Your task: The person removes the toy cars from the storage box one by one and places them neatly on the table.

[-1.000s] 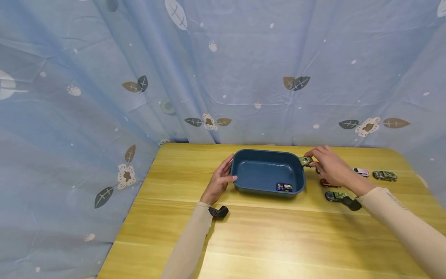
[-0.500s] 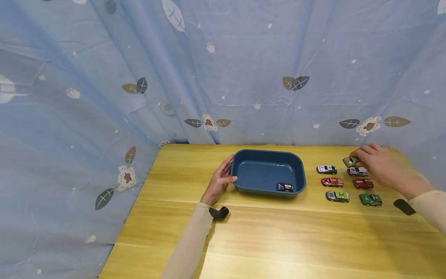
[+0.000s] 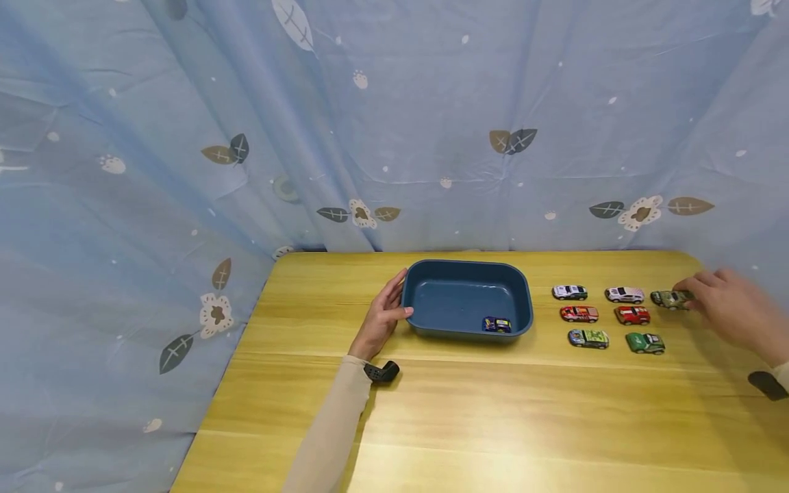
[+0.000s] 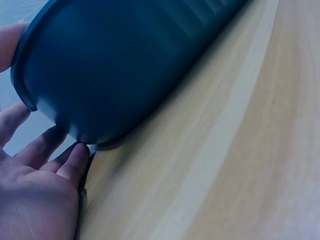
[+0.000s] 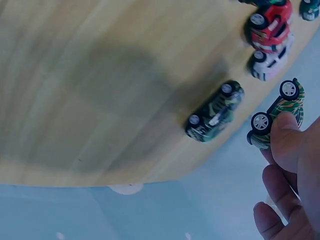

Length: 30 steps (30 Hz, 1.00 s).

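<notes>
My left hand (image 3: 377, 322) holds the left end of a dark blue plastic tub (image 3: 459, 334). Its thumb lies over the rim and its fingertips touch the outer wall (image 4: 100, 75). One dark blue toy car (image 3: 496, 324) sits inside the tub, at the front right. At the table's far right, my right hand (image 3: 733, 308) pinches a camouflage toy car (image 5: 280, 112) between thumb and fingers, raised off the table in the right wrist view. A second camouflage toy car (image 5: 215, 112) stands on the table beside it. The held car is mostly hidden in the head view.
Right of the tub, toy cars stand in rows: white (image 3: 570, 292), orange-red (image 3: 579, 313), yellow-green (image 3: 588, 338), white-pink (image 3: 624, 295), red (image 3: 632, 315) and green (image 3: 645, 343). A blue patterned curtain (image 3: 431, 137) hangs behind the wooden table (image 3: 468, 411).
My right hand has carried the camouflage car from the tub's right rim across to the far right, past the rows of cars. My left hand has stayed on the tub.
</notes>
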{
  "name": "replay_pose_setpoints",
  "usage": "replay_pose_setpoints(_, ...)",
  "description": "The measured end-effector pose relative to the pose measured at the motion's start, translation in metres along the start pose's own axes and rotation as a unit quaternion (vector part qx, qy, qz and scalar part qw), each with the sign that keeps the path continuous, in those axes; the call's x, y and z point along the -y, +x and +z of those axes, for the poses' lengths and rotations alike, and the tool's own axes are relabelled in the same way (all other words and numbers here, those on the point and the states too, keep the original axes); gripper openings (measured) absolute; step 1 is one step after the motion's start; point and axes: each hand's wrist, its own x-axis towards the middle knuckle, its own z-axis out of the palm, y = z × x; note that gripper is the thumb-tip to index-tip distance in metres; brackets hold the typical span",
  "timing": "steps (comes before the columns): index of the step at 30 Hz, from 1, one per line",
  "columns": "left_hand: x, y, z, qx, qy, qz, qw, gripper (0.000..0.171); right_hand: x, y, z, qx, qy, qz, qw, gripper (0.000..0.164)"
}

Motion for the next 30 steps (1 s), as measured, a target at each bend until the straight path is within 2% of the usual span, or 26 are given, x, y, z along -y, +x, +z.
replay_pose_setpoints(8,0.0,-0.002,0.001,-0.004,0.002,-0.004,1.0,0.086,0.0,-0.015,0.013,0.011,-0.002,-0.006,1.0,0.034)
replay_pose_setpoints(16,-0.002,-0.001,0.001,-0.005,0.007,0.0,1.0,0.086,0.0,-0.023,0.019,0.054,-0.006,0.024,0.998,0.03)
replay_pose_setpoints(30,-0.001,-0.001,0.001,-0.002,0.011,-0.008,0.9999,0.087,-0.007,-0.032,0.037,0.049,-0.005,0.034,0.998,0.034)
